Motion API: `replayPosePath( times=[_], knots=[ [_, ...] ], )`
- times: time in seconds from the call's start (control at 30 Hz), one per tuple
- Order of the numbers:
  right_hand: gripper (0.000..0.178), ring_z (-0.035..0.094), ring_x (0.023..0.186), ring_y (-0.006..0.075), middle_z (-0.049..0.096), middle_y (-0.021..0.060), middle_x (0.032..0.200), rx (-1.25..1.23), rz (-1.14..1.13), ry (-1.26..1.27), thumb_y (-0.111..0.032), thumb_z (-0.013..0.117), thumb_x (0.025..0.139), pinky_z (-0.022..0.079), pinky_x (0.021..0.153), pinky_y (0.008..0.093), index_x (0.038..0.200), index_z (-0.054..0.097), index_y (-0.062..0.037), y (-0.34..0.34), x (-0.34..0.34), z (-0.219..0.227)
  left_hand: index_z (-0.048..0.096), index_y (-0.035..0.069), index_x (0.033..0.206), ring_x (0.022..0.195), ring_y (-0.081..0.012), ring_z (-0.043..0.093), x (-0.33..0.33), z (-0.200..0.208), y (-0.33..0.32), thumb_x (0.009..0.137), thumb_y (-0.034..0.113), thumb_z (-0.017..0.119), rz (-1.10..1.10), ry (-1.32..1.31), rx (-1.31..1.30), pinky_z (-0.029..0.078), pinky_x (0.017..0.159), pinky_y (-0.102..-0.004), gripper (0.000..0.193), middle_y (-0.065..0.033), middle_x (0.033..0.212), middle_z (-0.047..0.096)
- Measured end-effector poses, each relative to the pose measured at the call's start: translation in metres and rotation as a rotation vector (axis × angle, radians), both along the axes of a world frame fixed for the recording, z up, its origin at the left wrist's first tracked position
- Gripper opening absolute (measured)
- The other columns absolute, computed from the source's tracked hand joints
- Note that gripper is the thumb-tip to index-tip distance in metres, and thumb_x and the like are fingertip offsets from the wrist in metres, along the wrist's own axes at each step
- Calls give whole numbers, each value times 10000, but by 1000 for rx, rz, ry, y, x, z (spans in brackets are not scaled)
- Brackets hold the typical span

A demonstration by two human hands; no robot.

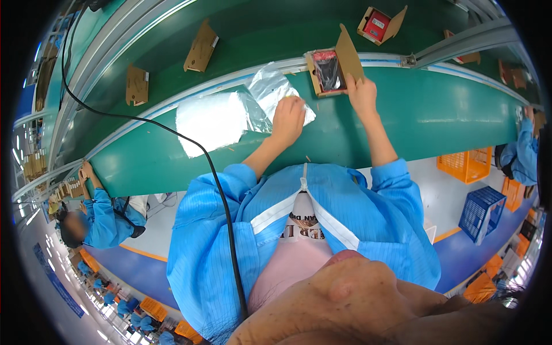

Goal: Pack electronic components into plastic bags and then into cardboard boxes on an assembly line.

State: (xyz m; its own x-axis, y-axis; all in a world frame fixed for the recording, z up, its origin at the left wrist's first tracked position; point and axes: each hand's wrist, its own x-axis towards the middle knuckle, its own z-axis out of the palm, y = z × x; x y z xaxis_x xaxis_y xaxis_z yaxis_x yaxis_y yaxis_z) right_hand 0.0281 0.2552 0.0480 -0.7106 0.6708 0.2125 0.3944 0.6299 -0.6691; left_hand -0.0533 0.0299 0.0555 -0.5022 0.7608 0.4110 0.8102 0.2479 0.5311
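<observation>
My right hand (362, 95) grips the raised lid of a small brown cardboard box (312, 73) at its lower edge, thumb and fingers pinched on the card. Inside the box lies a black item (329, 73) in clear plastic wrap, with red showing behind it; its kind I cannot make out. To the left, my left hand (289, 119) is closed, fingers curled on a clear plastic bag (270, 86), whose edge shows beyond the knuckles. More shiny plastic bags (210, 118) lie flat beside it on the green worktop (322, 135).
Past a metal rail (379, 60), a green belt carries an open box with a red item (376, 26) and two brown boxes (201, 47). A black cable (167, 125) crosses the left side. Co-workers (106, 215) stand at both ends. Orange (468, 165) and blue crates (482, 214) stand on the floor.
</observation>
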Motion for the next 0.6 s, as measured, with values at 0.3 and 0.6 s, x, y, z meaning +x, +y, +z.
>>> replayPosePath(
  times=[0.3, 0.6],
  knots=[
    [536, 586, 947, 276, 507, 210, 1194, -219, -172, 305, -222, 681, 802, 507, 765, 355, 1218, 490, 57, 45, -66, -20, 565, 68, 827, 829, -272, 491, -2, -20, -18, 747, 207, 660, -58, 15, -195, 378, 702, -389, 186, -90, 861, 505],
    [652, 513, 1100, 391, 554, 279, 1140, -34, -500, 156, -422, 703, 750, 432, 901, 452, 1130, 530, 79, 181, -72, -61, 534, 67, 829, 796, -275, 493, -6, -42, -19, 772, 167, 639, -92, 94, -166, 370, 698, -389, 156, -89, 826, 516]
  ],
)
